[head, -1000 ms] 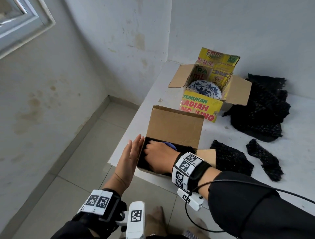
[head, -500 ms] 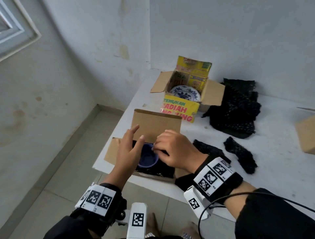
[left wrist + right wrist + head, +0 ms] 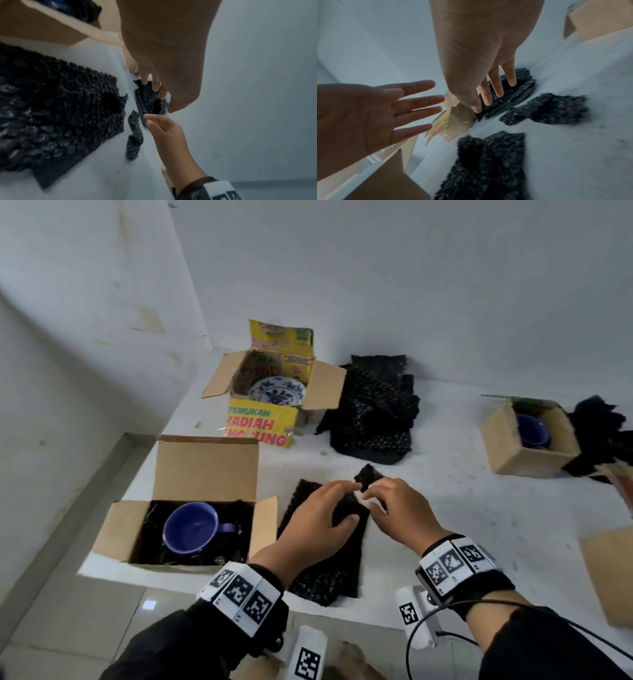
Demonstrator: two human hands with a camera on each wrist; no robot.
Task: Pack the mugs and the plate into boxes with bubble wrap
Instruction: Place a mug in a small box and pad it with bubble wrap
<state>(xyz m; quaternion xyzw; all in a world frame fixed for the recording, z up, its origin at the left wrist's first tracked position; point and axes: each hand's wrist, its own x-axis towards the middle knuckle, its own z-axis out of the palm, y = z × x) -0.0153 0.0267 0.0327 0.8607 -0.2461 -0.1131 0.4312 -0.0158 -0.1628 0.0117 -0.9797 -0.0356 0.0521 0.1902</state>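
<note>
**Hands leave the mug box and go for the wrap**

The switch is made. Half a second ago both hands were down in the near brown cardboard box (image 3: 205, 463), settling the blue ceramic mug (image 3: 191, 529). Now they are out and hovering over the long black bubble-wrap strip (image 3: 325, 580) on the white table (image 3: 445, 508).

The mug sits upright in that box, at eight o'clock from the hands, on a dark lining of wrap, mouth uncovered, flaps open.

The left hand (image 3: 315, 525) is over the strip's far end. From the right wrist camera its fingers (image 3: 419, 86) are spread and straight, gripping nothing. The right hand (image 3: 397, 511) comes in beside it, fingers loose and extended, nothing pinched yet. Its tips are near a smaller black bubble-wrap scrap (image 3: 370, 474), but I cannot tell whether they touch it.

By my reading, the mug is placed and the next job is padding over it, then closing the flaps.

Elsewhere, the blue-and-white patterned plate (image 3: 277, 392) lies bare in the yellow printed carton (image 3: 260, 429) at eleven o'clock, beside a heap of black bubble wrap (image 3: 373, 419). A second blue mug (image 3: 532, 429) waits in a small brown box (image 3: 531, 453) at two o'clock, also open. Plenty left to do.
</note>
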